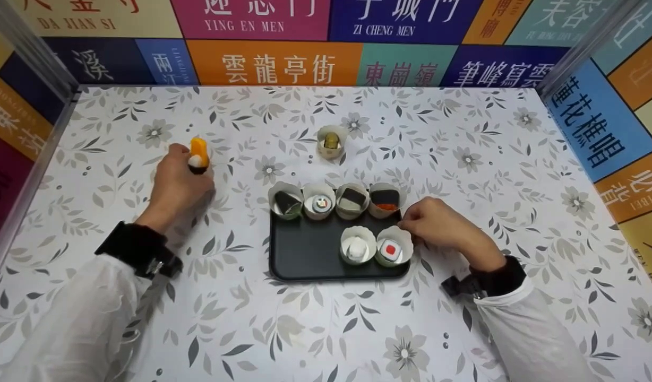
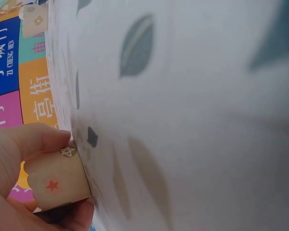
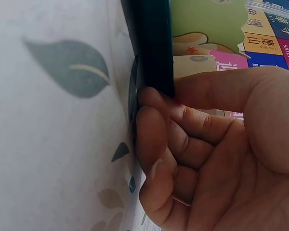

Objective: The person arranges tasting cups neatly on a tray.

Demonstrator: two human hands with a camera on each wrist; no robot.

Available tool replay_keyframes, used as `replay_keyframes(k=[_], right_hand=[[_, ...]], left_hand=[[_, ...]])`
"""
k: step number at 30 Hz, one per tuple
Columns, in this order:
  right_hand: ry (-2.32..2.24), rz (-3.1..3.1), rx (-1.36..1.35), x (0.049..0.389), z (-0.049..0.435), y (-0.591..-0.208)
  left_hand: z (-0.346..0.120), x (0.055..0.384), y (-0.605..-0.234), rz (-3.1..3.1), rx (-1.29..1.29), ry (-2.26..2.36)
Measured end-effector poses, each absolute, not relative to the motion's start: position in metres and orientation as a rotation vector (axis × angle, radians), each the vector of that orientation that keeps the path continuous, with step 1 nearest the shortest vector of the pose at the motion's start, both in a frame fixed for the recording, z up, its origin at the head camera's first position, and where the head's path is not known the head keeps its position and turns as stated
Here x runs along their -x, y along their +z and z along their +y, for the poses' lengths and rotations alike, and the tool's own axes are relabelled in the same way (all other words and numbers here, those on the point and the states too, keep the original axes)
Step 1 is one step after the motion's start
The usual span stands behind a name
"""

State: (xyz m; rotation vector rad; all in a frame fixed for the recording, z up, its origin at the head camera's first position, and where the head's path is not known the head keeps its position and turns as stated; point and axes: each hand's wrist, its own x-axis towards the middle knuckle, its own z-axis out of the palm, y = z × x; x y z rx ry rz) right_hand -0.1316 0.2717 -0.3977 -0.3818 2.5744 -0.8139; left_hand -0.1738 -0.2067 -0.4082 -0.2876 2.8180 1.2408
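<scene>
My left hand (image 1: 180, 180), at the left of the table, grips a small paper cup (image 2: 60, 180) with a scalloped rim and a red star. In the head view a toy sushi piece (image 1: 199, 153), orange-yellow with white and black, shows at that hand's fingers. The cup's base is right at the tabletop. With thumb and fingers, my right hand (image 1: 435, 225) pinches the right edge of a black tray (image 1: 305, 246). Along the tray's back edge stand several paper cups (image 1: 288, 215) with toy sushi. Two more, with a white piece (image 1: 356, 248) and a red-centred roll (image 1: 391, 250), stand at the front right.
One paper cup (image 1: 330, 151) with a green-brown piece stands behind the tray on the floral tabletop (image 1: 283, 329). Colourful panels with lettering (image 1: 278, 63) rise along the back and both sides. Black straps with cameras (image 1: 137, 249) sit on both wrists.
</scene>
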Motion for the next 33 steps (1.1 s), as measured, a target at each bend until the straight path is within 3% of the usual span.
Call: replay_keyframes(k=[23, 33], right_hand=[[-0.798, 2.573, 0.397, 0.132, 0.27, -0.398], [-0.815, 2.57, 0.392, 0.132, 0.272, -0.398]], left_hand=[[-0.205, 0.164, -0.399, 2.778, 0.373, 1.323], [-0.191, 0.143, -0.388, 2.846, 0.195, 1.397]])
